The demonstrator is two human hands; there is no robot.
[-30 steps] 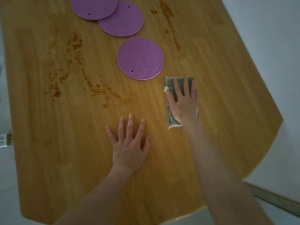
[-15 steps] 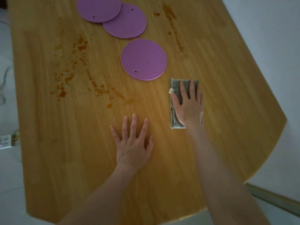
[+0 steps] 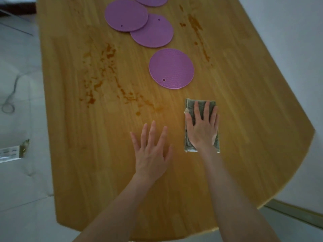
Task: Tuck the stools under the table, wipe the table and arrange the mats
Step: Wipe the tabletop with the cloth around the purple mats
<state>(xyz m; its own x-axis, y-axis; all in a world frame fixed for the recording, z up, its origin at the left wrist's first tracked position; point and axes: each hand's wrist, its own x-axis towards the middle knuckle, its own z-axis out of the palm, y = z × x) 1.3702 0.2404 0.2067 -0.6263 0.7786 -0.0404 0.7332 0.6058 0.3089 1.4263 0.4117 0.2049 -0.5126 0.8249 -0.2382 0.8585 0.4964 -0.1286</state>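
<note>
Here the right hand (image 3: 202, 126) pressed flat and spread on the cloth (image 3: 201, 125), its long axis running away from the near edge of the table (image 3: 253, 119), stains (image 3: 104, 75) lying toward the far left, nearer the open, empty left hand (image 3: 152, 152), mats (image 3: 171, 68) just beyond.

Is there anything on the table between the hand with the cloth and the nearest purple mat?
No. In the head view, only bare wood separates the right hand, pressing the cloth, from the nearest purple mat. The stains lie further left.
</note>
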